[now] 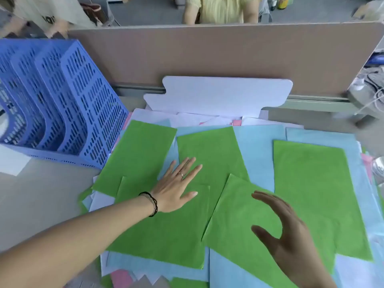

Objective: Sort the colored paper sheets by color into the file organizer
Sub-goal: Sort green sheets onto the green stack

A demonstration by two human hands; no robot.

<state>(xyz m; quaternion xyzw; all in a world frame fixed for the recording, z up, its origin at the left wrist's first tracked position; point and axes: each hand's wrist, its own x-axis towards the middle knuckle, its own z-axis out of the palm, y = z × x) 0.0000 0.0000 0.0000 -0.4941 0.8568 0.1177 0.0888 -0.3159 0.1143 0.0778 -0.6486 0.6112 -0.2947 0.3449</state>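
A: Right, item one: the paper spread. What is on the desk (pixel 41 190)?

B: Five green sheets on top of the pile: one at far left (pixel 135 154), one in the middle at the back (pixel 209 150), one at near left (pixel 166 231), one at near centre, tilted (pixel 234 221), and one at right (pixel 311 183). They overlap one another. Under them lie light blue sheets (pixel 259 154), with white sheets (pixel 193 118) at the back and pink edges (pixel 121 277) showing at the near edge and the right.

A: Item two: the file organizer?

B: Blue perforated plastic file organizer (pixel 68 104), standing at the left rear of the desk, its right wall just beside the far-left green sheet. What its compartments hold cannot be told from this angle.

A: Item three: the hands?

B: Left hand (pixel 176 188): fingers straight and spread, palm flat down on the green sheets where the near-left one meets the middle one. It carries a ring (pixel 180 174); a dark bracelet (pixel 152 203) sits on the wrist. Right hand (pixel 291 231): fingers extended, thumb apart, gripping nothing, over the tilted green sheet; blurred, so whether it touches the paper cannot be told.

A: Other entries?

B: A white card piece with a stepped outline (pixel 218 94) behind the pile, against a brown desk partition (pixel 207 50). Beyond the partition, a person in a yellow top (pixel 220 9).
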